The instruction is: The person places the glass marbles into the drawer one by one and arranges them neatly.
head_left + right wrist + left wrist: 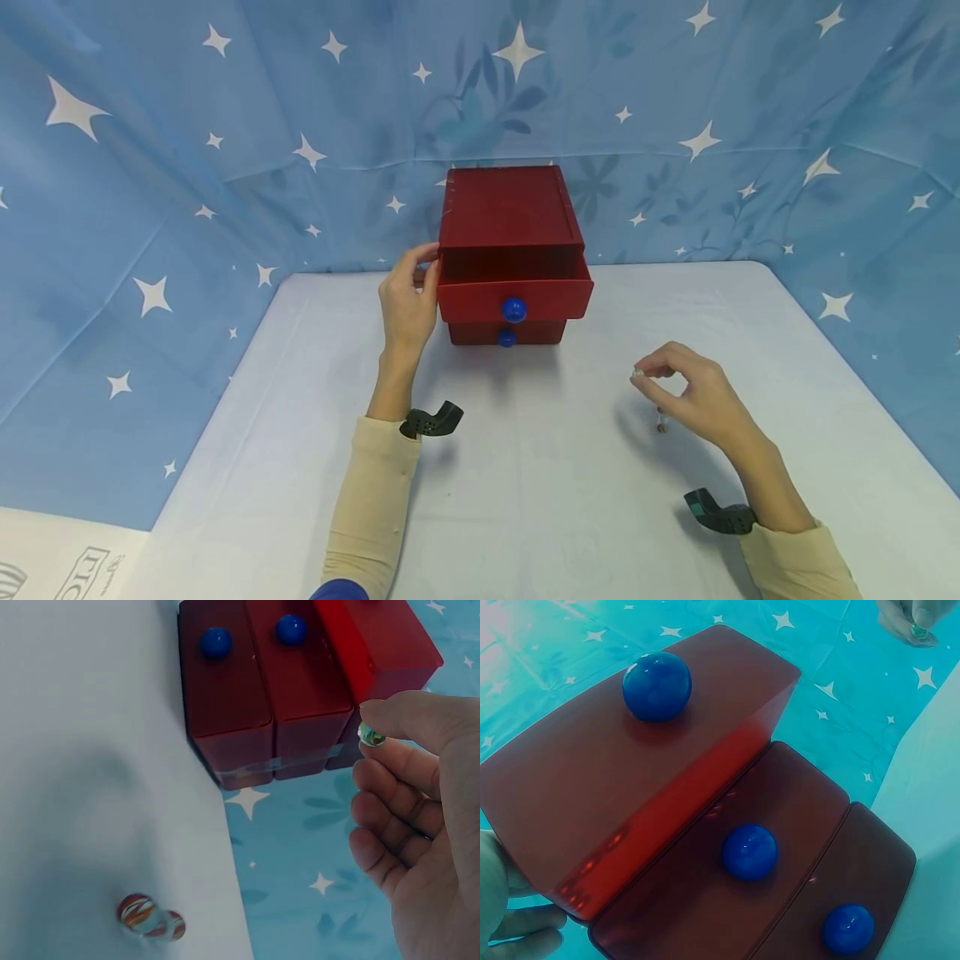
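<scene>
A red drawer cabinet (510, 204) with round blue knobs stands at the back of the table. Its top drawer (480, 302) is pulled out, and the part of its inside that shows holds nothing visible. My left hand (408, 304) rests its fingertips against the left side of the cabinet, beside the open drawer. Between thumb and index finger, my right hand (693, 392) pinches a small green-and-clear marble (370, 734), held above the table to the right of the cabinet. Below that hand, two clear marbles with orange-brown swirls (138, 913) lie close together on the table.
Two lower drawers are closed; the middle knob (750, 852) and bottom knob (848, 928) show in the left wrist view. A white cloth covers the table (517, 500). Behind it hangs a blue star-patterned curtain (360, 108). Printed paper or cloth (67, 554) lies at lower left.
</scene>
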Motion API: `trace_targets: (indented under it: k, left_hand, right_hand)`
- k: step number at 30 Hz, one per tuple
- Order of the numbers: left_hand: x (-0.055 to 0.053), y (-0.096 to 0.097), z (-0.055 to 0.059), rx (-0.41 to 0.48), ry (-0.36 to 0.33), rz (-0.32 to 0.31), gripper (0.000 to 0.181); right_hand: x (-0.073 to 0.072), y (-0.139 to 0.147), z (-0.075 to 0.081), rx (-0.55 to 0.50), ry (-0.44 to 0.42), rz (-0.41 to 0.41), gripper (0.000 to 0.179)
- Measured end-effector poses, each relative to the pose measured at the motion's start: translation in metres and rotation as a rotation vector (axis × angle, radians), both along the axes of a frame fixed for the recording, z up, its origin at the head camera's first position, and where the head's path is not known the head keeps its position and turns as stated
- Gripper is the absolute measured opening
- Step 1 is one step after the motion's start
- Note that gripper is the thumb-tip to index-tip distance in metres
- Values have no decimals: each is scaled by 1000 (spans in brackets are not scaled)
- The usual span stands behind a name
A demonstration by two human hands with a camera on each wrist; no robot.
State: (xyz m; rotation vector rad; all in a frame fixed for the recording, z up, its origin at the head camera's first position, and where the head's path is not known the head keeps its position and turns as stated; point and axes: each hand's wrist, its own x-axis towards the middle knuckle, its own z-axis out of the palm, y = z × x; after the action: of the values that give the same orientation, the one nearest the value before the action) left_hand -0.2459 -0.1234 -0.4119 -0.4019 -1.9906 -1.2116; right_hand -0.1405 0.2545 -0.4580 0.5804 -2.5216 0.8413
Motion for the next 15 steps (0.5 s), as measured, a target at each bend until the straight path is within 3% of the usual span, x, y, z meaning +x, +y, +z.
trace_targets:
  k: [15]
  left_hand:
    - [1,-1,1,3,-1,-6,26]
  right_hand:
    - [-1,-12,15,-14,46,53,27]
